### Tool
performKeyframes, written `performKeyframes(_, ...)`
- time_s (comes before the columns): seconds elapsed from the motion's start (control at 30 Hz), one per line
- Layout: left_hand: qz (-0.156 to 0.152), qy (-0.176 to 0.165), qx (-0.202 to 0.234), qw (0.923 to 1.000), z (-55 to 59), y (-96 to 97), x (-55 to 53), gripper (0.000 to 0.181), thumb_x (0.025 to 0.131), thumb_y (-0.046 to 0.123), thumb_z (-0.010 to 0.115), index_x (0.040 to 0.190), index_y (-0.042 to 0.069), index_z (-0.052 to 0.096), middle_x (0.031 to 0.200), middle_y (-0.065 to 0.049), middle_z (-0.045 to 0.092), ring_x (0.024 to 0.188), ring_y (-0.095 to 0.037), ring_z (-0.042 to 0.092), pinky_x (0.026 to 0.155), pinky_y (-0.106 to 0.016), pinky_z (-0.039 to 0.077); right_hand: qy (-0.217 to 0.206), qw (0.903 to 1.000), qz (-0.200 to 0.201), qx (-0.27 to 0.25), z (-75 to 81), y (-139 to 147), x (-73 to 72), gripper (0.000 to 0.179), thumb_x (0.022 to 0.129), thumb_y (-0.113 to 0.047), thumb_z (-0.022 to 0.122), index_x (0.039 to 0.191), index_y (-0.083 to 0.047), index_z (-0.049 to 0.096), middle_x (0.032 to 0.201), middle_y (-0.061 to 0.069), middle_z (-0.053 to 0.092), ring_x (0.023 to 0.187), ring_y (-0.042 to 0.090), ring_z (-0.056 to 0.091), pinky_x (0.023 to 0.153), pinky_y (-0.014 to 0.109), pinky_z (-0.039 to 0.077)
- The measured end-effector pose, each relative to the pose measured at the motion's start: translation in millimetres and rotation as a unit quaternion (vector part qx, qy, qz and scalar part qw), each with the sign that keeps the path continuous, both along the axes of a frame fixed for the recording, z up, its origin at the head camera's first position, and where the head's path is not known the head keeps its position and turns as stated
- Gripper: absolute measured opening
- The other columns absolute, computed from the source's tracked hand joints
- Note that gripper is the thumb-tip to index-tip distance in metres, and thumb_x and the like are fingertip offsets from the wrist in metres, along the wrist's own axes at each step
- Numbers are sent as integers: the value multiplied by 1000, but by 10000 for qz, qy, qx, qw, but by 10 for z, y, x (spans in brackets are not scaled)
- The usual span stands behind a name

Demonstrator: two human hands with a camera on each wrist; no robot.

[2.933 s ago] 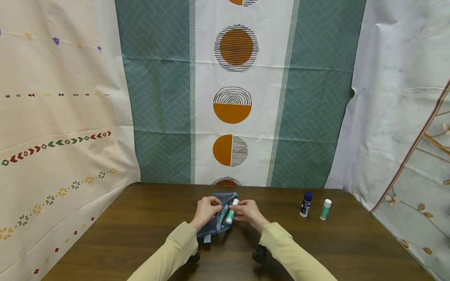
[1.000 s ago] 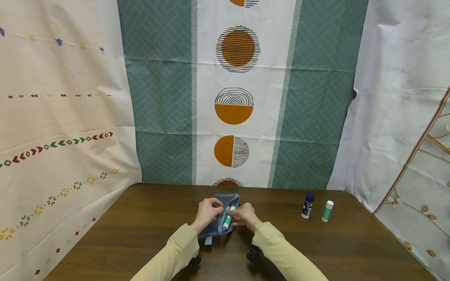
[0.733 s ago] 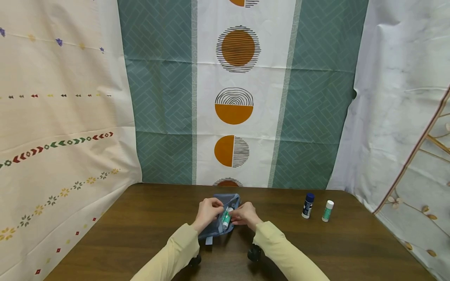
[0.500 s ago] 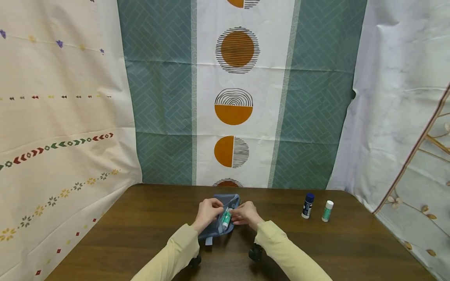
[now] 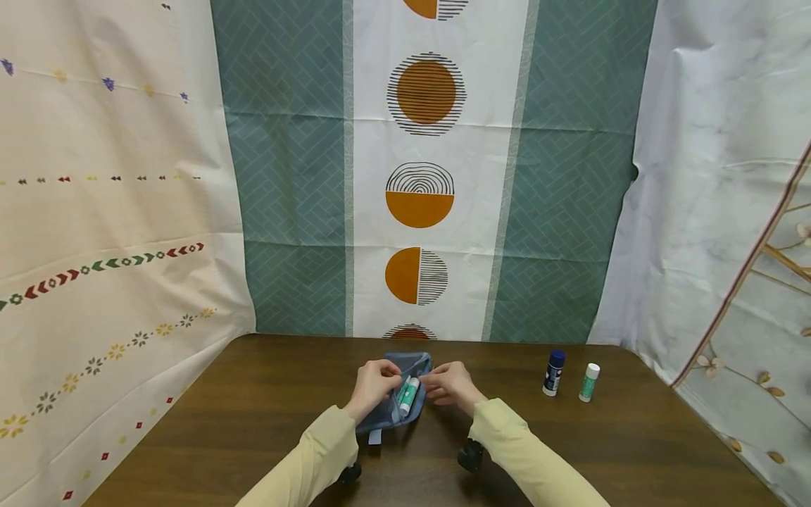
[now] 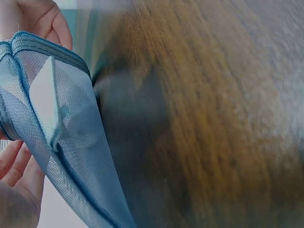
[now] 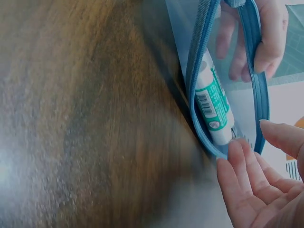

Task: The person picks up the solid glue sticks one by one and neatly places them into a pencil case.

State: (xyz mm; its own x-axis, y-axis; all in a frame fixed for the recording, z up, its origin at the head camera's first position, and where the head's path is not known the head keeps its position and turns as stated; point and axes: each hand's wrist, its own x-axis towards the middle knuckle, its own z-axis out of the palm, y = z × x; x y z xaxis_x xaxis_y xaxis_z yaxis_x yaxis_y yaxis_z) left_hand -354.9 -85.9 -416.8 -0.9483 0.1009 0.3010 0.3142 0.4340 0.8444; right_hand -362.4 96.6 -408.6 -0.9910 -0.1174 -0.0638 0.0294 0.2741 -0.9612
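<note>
A blue mesh zip pouch (image 5: 399,360) lies unzipped on the table, its mouth spread wide. Inside it rests a green-and-white glue stick (image 7: 212,104), with a second one beside it mostly hidden. My left hand (image 5: 372,387) pinches the zip edge of the pouch on its left side. At the right rim is my right hand (image 5: 453,384), its fingers loosely extended near the end of the glue stick and holding nothing. In the left wrist view, the white tag (image 6: 46,102) sticks out from the pouch's near end.
On the right of the brown wooden table (image 5: 266,401) stand two more glue sticks: one with a dark blue cap (image 5: 553,373), one green with a white cap (image 5: 588,383). Patterned cloths (image 5: 285,176) hang behind the table and along both sides.
The right hand lowered a glue stick into the pouch, let it go and drew back slightly to the right. The left hand has kept its hold on the pouch.
</note>
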Motion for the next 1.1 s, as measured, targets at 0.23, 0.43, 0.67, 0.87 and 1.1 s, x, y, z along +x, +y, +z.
performKeyframes(0.23, -6, -14, -65, 10000, -14, 10, -15, 10, 77, 4, 64, 86, -2, 66, 72, -2, 58, 63, -14, 54, 49, -30, 50, 55, 9999, 28, -85, 30, 102, -3, 26, 80, -14, 68, 93, 7, 62, 82, 20, 64, 70, 29, 63, 61, 41, 51)
performKeyframes(0.43, 11, -16, -35, 10000, -29, 2, -30, 9, 77, 3, 64, 85, -1, 66, 72, -3, 59, 62, -15, 54, 50, -30, 50, 176, 9996, 58, -222, 60, 198, 2, 29, 79, -15, 69, 94, 8, 61, 86, 23, 63, 72, 31, 63, 62, 42, 51)
performKeyframes(0.67, -25, -63, -21, 10000, -26, -8, -14, 11, 78, 3, 64, 87, -3, 66, 73, -3, 59, 63, -15, 55, 50, -30, 50, 272, 9990, -26, -354, 93, 336, -6, 32, 78, -15, 70, 97, 8, 59, 87, 22, 63, 75, 33, 63, 62, 43, 51)
performKeyframes(0.87, -25, -7, 9, 10000, -28, -16, -17, 10, 78, 4, 64, 85, -1, 66, 73, -2, 59, 62, -14, 54, 50, -30, 50, 255, 9986, -189, -418, 130, 459, -27, 31, 78, -15, 70, 97, 7, 60, 87, 22, 63, 73, 31, 63, 61, 42, 51)
performKeyframes(1.1, -46, 54, -16, 10000, -36, -11, -15, 8, 78, 4, 64, 84, -1, 66, 71, -2, 58, 60, -14, 54, 48, -29, 49, 249, 9988, -218, -353, 146, 558, -17, 33, 79, -17, 70, 99, 7, 60, 91, 23, 63, 80, 36, 62, 64, 43, 51)
